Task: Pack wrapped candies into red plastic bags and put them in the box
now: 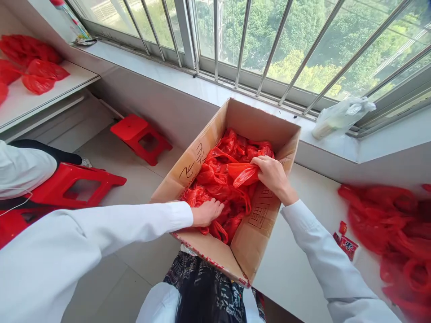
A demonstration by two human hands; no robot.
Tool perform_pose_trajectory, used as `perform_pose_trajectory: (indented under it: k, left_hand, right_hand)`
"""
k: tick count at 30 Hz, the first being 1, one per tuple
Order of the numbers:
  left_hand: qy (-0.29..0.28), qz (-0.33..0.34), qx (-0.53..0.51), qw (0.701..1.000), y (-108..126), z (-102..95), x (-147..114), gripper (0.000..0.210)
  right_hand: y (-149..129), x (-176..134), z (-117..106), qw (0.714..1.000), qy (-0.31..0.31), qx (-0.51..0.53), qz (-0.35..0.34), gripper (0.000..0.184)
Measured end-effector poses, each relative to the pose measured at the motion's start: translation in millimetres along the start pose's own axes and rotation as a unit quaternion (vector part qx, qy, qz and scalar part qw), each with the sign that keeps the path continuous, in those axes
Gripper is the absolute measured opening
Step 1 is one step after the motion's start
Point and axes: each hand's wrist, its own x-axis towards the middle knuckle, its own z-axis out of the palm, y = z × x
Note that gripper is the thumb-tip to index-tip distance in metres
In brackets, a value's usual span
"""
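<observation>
An open cardboard box (257,215) with handwriting on its flap stands in front of me, filled with a heap of red plastic bags (218,179). My right hand (270,174) is inside the box's right side, its fingers closed on a red plastic bag (244,174), which bulges out to the left of the grip. Lower in the box, my left hand (208,211) lies palm down over the bags, fingers extended and touching them. Its fingertips are partly sunk among the folds, and the palm side is hidden.
Red stools (141,137) stand on the floor at left, beside a seated person in a white sleeve (23,168). More red bags lie on the left table (77,80) and the right white table (296,251), near small snack packets (348,246). A barred window ledge holds a white plastic bag (343,117).
</observation>
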Motion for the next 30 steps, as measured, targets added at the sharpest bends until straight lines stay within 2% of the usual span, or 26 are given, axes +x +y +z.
perform_pose_trajectory:
  k: [3, 4, 6, 9, 11, 13, 15, 18, 20, 22, 24, 27, 30]
  left_hand:
    - [0.028, 0.066, -0.005, 0.997, 20, -3.4, 6, 0.077]
    - [0.028, 0.082, -0.009, 0.996, 27, -2.5, 12, 0.078]
    - [0.013, 0.092, -0.014, 0.996, 38, 1.8, 28, 0.063]
    - [-0.012, 0.084, -0.016, 0.996, 40, 10.2, 44, 0.034]
    - [-0.017, 0.086, -0.019, 0.996, 36, 12.1, 44, 0.029]
    - [-0.008, 0.092, -0.024, 0.995, 32, 7.0, 39, 0.026]
    - [0.025, 0.086, -0.027, 0.996, 29, -6.8, 34, 0.02]
    - [0.112, 0.033, -0.021, 0.993, 20, -38.6, 41, 0.023]
    - [0.165, -0.017, -0.013, 0.986, 10, -57.6, 56, 0.039]
    - [0.187, -0.058, -0.008, 0.981, -1, -67.4, 74, 0.057]
    - [0.169, -0.079, -0.008, 0.982, -8, -66.5, 88, 0.066]
    - [0.126, -0.074, -0.01, 0.989, -8, -56.6, 95, 0.059]
    - [0.155, -0.083, -0.002, 0.984, -4, -57.8, 82, 0.052]
  right_hand:
    - [0, 2, -3, 0.999, 0.039, 0.02, 0.014, 0.034]
    - [1, 3, -4, 0.997, 0.066, 0.04, 0.024, 0.036]
    - [2, 4, -6, 0.98, 0.15, 0.114, 0.055, 0.038]
    - [6, 4, -7, 0.922, 0.272, 0.243, 0.127, 0.034]
    - [10, 4, -7, 0.885, 0.316, 0.295, 0.173, 0.029]
    - [15, 5, -5, 0.844, 0.358, 0.343, 0.205, 0.024]
    - [18, 6, -2, 0.807, 0.397, 0.38, 0.215, 0.018]
    - [21, 8, 0, 0.77, 0.435, 0.415, 0.212, 0.012]
    - [20, 9, 0, 0.749, 0.448, 0.44, 0.214, 0.01]
    - [17, 10, 0, 0.725, 0.453, 0.472, 0.217, 0.007]
    - [15, 10, -1, 0.69, 0.466, 0.51, 0.216, 0.004]
    - [16, 10, -3, 0.639, 0.492, 0.554, 0.206, 0.007]
    - [25, 8, -12, 0.602, 0.504, 0.586, 0.204, 0.012]
